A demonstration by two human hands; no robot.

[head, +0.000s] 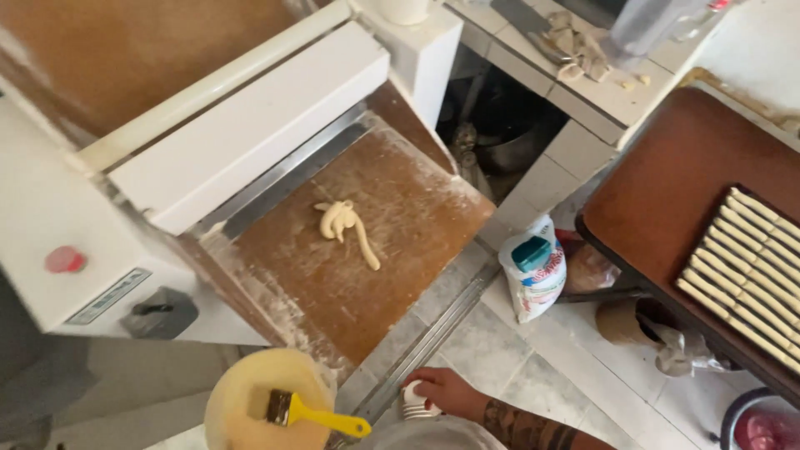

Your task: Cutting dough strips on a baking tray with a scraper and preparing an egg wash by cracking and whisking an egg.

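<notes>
Hand, right [446,390], bottom centre of the frame: fingers curled over the top of a small white ribbed cup [414,402], closed on it; patterned forearm runs off to the lower right. Other hand not seen.

Containers:
- Round yellow tub [242,392], bottom left of centre, holding a pale yellow fill; a yellow-handled brush [315,412] lies across it, bristles to the left, handle tip past the rim toward the cup
- White bag with teal patch [533,268], right of centre, upright on the tiled floor, top gathered
- Dark tray [771,212], right edge, on a brown table [658,183], filled with close rows of pale dough sticks [750,267]
- Red-and-white bucket [762,429], bottom right corner, only partly in frame; contents cannot be told

Surfaces:
- Floured brown board [400,250] of a white machine [75,225], centre; a twisted dough strand [346,225] lies alone near its middle
- Tiled counter [583,83], top centre, bearing dough scraps [575,42]

Edges and room: metal rail [433,333] borders the board's lower right edge; bare floor tiles [500,350] lie between rail, bag and table; cup sits just below the rail's lower end
</notes>
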